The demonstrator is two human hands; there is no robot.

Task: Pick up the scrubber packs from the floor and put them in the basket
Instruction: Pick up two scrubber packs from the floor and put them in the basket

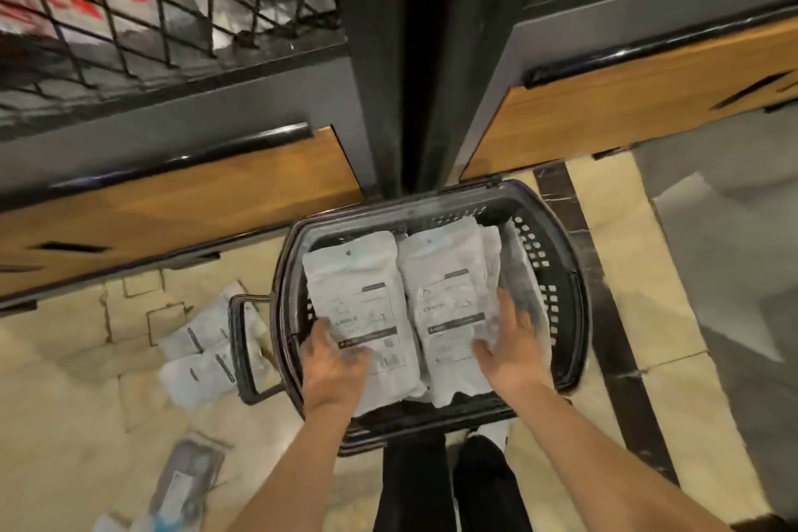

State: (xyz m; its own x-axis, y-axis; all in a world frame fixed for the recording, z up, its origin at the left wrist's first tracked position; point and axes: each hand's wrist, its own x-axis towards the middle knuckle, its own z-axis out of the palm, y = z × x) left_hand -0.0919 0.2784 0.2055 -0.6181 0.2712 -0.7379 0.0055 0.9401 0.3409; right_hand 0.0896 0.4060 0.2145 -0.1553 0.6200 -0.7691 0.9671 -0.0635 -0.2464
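A dark plastic basket (557, 272) stands on the floor in front of my legs. Inside it lie white scrubber packs side by side, a left pack (358, 285) and a right pack (449, 272), with more beneath. My left hand (332, 363) lies flat on the near end of the left pack. Spread fingers of my right hand (509, 346) rest on the near end of the right pack. More white packs (203, 354) lie on the tiled floor left of the basket, behind its folded handle (242, 350).
Two shelf units with wooden fronts (194, 203) (626, 99) stand behind the basket with a dark gap between them. A wire grid (129, 13) tops the left unit. A grey packet (185, 484) lies on the floor at lower left. A dark floor strip (604, 315) runs to the right.
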